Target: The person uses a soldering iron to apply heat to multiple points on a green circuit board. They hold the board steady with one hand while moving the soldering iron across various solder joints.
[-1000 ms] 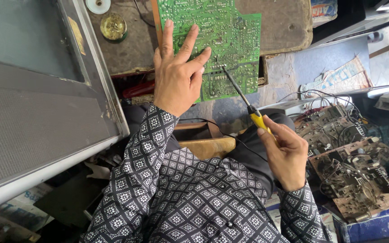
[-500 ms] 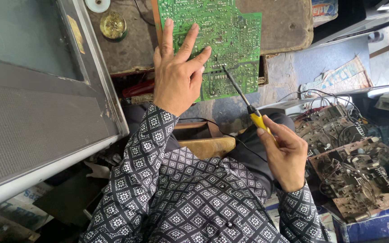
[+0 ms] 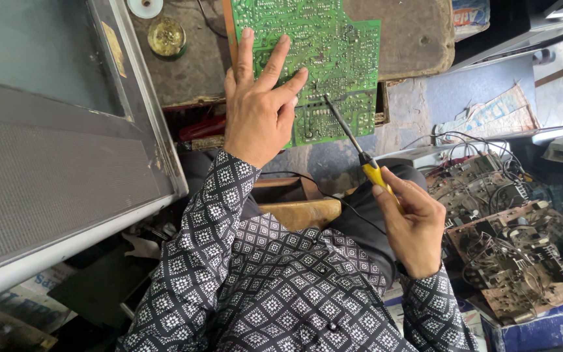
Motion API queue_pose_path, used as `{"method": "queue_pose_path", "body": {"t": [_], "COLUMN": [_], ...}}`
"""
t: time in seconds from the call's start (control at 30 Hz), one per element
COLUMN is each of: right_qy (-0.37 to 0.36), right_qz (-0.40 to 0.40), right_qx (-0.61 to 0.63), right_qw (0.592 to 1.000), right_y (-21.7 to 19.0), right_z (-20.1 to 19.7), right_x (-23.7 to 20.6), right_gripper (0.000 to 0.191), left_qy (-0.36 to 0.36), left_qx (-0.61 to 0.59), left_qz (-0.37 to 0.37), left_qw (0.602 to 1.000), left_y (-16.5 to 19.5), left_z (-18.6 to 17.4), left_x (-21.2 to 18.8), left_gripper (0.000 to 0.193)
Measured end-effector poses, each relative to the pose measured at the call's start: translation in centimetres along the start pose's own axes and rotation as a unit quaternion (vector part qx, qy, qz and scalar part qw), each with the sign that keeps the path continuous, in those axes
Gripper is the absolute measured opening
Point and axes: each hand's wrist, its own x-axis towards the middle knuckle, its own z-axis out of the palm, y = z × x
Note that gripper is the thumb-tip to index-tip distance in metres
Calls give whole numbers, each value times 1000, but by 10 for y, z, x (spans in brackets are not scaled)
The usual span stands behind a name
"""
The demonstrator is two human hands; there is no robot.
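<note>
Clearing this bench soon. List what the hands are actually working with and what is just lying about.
In hand:
left hand flat on the green circuit board
right hand holding the yellow-handled soldering iron, tip on the board

Lying about:
round tin
bare chassis boards with wires
grey television set

Grey television set (image 3: 53, 163), stripped chassis boards (image 3: 522, 254)

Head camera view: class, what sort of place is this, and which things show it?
Probably an electronics repair workshop. A green circuit board lies on the bench under the left hand, the right hand holds a soldering iron, and stripped circuit chassis sit nearby.
</note>
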Motion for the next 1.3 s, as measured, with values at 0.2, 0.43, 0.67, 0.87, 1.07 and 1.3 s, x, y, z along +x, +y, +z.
{"method": "queue_pose_path", "body": {"t": [0.2,0.43,0.67,0.87,1.07,1.3], "right_qy": [24,0,1,-2,0,0], "right_qz": [25,4,-4,-15,-9,-6], "right_qx": [83,10,-1,-11,-19,-17], "right_qw": [996,1000,1000,1000,1000,1000], "right_y": [-3,-1,1,-3,-3,0], "right_z": [-5,-3,1,1,2,3], "right_x": [-4,-5,-3,0,0,0], "right_gripper": [33,34,34,33,32,33], "left_qy": [3,4,-1,0,-5,-7], "left_qx": [-4,2,0,3,-2,-4], "left_qz": [3,1,0,2,-7,-10], "left_qw": [1000,1000,1000,1000,1000,1000], "left_y": [-1,-2,-2,0,2,1], "left_z": [1,2,2,0,-2,-2], "left_x": [0,0,0,0,1,-1], "left_gripper": [32,31,31,33,33,34]}}
